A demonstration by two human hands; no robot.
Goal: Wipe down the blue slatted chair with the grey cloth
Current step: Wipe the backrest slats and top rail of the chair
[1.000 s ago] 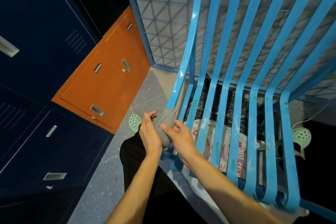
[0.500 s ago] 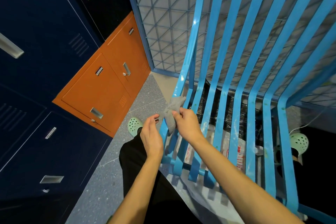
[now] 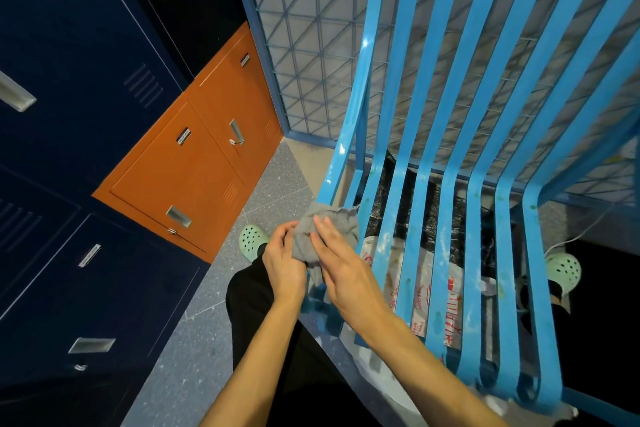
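Bunching the crumpled grey cloth (image 3: pixel 330 229) between my left hand (image 3: pixel 284 258) and right hand (image 3: pixel 341 269), I grip it with both. It sits at the left edge of the blue slatted metal chair (image 3: pixel 446 149), probably for that outer slat.

Orange locker (image 3: pixel 194 163), navy lockers (image 3: pixel 69 87), wire mesh panel (image 3: pixel 311 55), speckled grey floor (image 3: pixel 194 329), mint green clogs (image 3: pixel 252 241)

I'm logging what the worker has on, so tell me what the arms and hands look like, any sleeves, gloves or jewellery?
Both forearms are bare up to the frame edge: no sleeves show. The left hand and right hand wear no gloves, and no rings, watch or wristband are visible. Below are black trousers and mint-green perforated clogs.
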